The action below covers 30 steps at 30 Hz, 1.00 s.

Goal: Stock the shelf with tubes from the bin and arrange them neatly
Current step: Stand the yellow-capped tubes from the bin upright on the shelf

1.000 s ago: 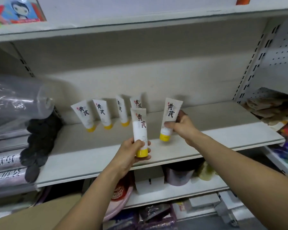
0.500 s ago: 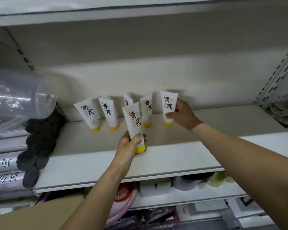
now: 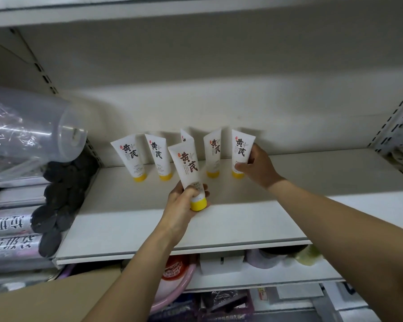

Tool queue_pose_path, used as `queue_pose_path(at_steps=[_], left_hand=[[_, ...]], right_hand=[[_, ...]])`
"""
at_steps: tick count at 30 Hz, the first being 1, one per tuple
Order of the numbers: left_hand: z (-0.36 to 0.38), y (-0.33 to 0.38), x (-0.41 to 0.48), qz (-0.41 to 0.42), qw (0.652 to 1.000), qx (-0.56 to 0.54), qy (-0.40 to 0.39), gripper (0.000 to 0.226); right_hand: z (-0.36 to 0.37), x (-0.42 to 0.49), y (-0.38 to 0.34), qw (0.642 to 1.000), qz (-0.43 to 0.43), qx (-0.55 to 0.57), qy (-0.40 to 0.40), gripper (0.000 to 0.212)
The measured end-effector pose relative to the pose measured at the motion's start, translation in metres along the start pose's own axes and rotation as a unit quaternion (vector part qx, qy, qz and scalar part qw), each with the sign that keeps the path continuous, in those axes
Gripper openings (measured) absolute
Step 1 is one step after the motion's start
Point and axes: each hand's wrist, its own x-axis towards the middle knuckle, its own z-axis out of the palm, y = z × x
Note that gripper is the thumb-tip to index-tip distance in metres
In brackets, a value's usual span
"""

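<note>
- Right hand (image 3: 257, 167) is at the end of the back row, fingers wrapped round the rightmost tube (image 3: 242, 151) with its yellow cap down on the shelf (image 3: 219, 228). I'd say this step is just seating it: square the cap flat, label facing out, same lean as its neighbour, then let go gently so it doesn't tip the row.
- Left hand (image 3: 184, 203) has its fingers closed round the lower end of a spare tube (image 3: 186, 168), held up just above the shelf in front of the row. It looks next in line.
- Tubes are white with dark lettering, yellow caps, flat crimped tops, standing cap-down against the back wall. The third tube (image 3: 184, 137) is mostly hidden.
- Gaps look a bit uneven to me.
</note>
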Motion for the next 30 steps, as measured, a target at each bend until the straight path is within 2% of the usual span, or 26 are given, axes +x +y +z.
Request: queue_pose_path(at_steps=[3,5,6,8,10,11,12,15,19,22,26,30], left_hand=[[-0.001,0.001,-0.003,-0.005,1.0,-0.008,-0.01,0.037],[-0.002,0.002,-0.006,-0.003,1.0,-0.01,-0.02,0.038],[-0.003,0.003,-0.007,-0.002,1.0,-0.011,-0.025,0.038],[-0.002,0.003,-0.008,-0.001,0.999,-0.012,-0.03,0.037],[-0.001,0.003,-0.01,0.004,0.999,-0.01,-0.039,0.035],[0.0,0.003,-0.011,0.011,0.999,-0.008,-0.05,0.036],[0.0,0.003,-0.012,0.021,0.998,-0.008,-0.062,0.038],[-0.003,0.004,-0.015,0.034,0.995,-0.025,-0.09,0.045],[-0.024,0.01,-0.02,0.046,0.993,0.035,-0.102,0.038],[-0.05,0.016,-0.021,0.076,0.988,0.131,-0.026,0.03],[-0.1,0.019,-0.018,0.127,0.943,0.285,0.116,0.024],[-0.141,0.023,-0.016,0.132,0.917,0.333,0.175,0.025]], right_hand=[[0.001,-0.012,0.002,0.995,0.07,-0.013,0.062,0.069],[0.003,-0.031,-0.006,0.988,0.089,-0.021,0.124,0.057],[0.005,-0.043,-0.011,0.989,0.086,-0.009,0.119,0.047],[0.009,-0.069,-0.027,0.998,0.051,0.035,0.014,0.037],[0.019,-0.092,-0.047,0.991,-0.01,0.005,-0.13,0.041],[0.026,-0.099,-0.055,0.984,-0.034,-0.014,-0.175,0.045],[0.034,-0.103,-0.059,0.98,-0.051,-0.02,-0.189,0.047],[0.058,-0.106,-0.066,0.986,-0.062,-0.011,-0.157,0.042],[0.081,-0.103,-0.067,0.988,-0.054,-0.019,-0.142,0.029],[0.104,-0.102,-0.071,0.989,-0.059,-0.025,-0.134,0.037],[0.141,-0.094,-0.073,0.992,-0.035,-0.024,-0.117,0.041],[0.176,-0.086,-0.085,0.992,-0.024,-0.02,-0.126,0.044]])
